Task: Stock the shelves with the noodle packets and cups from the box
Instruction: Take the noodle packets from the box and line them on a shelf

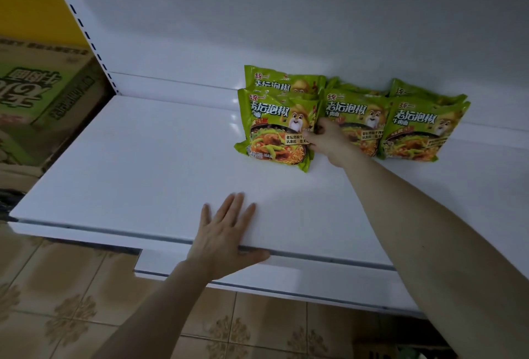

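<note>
Several green noodle packets stand leaning against the back wall of a white shelf (143, 164), in three stacks. My right hand (326, 141) pinches the right edge of the front left packet (274, 129), with the thumb on its face. The middle packet (357, 118) is partly hidden behind that hand, and the right packet (415, 132) stands beside it. My left hand (226, 238) lies flat on the shelf's front edge, fingers straight and thumb along the rim.
A cardboard noodle box (43, 107) with green print sits to the left, beyond the shelf's end. A lower white shelf (286, 281) juts out beneath. Brown patterned floor tiles (71, 287) lie below.
</note>
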The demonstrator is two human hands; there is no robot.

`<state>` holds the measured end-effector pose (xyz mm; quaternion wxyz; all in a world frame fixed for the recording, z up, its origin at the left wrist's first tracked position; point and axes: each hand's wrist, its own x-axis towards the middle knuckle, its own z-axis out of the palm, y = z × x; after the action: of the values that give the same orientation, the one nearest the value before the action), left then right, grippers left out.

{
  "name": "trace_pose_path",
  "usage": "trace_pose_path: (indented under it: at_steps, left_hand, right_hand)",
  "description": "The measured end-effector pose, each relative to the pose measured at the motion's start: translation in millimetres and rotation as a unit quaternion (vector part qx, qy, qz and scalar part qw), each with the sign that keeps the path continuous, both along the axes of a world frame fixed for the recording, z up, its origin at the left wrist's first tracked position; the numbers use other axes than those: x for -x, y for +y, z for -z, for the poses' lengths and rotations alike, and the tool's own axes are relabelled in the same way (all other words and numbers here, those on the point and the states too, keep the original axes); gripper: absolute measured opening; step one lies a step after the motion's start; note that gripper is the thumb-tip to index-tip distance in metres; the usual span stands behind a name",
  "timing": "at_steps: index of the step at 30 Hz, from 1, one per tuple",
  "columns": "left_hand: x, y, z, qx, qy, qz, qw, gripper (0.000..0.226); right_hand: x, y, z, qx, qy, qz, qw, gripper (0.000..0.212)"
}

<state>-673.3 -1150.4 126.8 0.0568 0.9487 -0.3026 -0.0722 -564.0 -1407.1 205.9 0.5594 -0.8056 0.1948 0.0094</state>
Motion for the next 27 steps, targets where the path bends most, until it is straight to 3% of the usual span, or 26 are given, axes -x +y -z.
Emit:
trace_pose_path:
  at_steps: [6, 11, 14, 20, 23, 25, 27]
  left_hand:
    - [-1.6, 0.6, -1.0, -0.005, 0.001, 0.001, 1.0, 0.092]
    - [-1.6, -0.1, 0.3, 0.018, 0.001, 0.0, 1.0, 0.104]
    - [-0.1, 0.7, 0.3, -0.014, -0.004, 0.005, 1.0, 0.095]
    - [0.0, -0.3, -6.1, -0.043, -0.046, 0.018, 0.998, 0.088]
    - [12.4, -13.1, -23.4, -0.04, -0.124, 0.07, 0.989, 0.061]
    - [29.9, -24.9, -33.1, 0.025, -0.164, 0.114, 0.98, 0.033]
    - [55.5, -42.8, -46.1, 0.089, -0.133, 0.182, 0.97, 0.01]
  right_hand:
    - [-9.5, 6.8, 0.7, 0.054, 0.016, 0.004, 0.998, 0.033]
    - [-1.0, 8.9, 7.4, 0.082, -0.002, 0.038, 0.996, 0.032]
    - [4.1, 7.3, 11.3, 0.098, -0.001, 0.042, 0.994, 0.041]
    - [28.5, 1.8, 2.7, 0.277, 0.008, 0.005, 0.961, 0.031]
    - [52.0, -4.8, -13.1, 0.3, 0.027, -0.007, 0.953, 0.031]
    - [68.4, -7.7, -24.8, 0.296, 0.02, -0.013, 0.955, 0.03]
    - [95.0, -17.0, -38.9, 0.283, 0.025, -0.007, 0.959, 0.03]
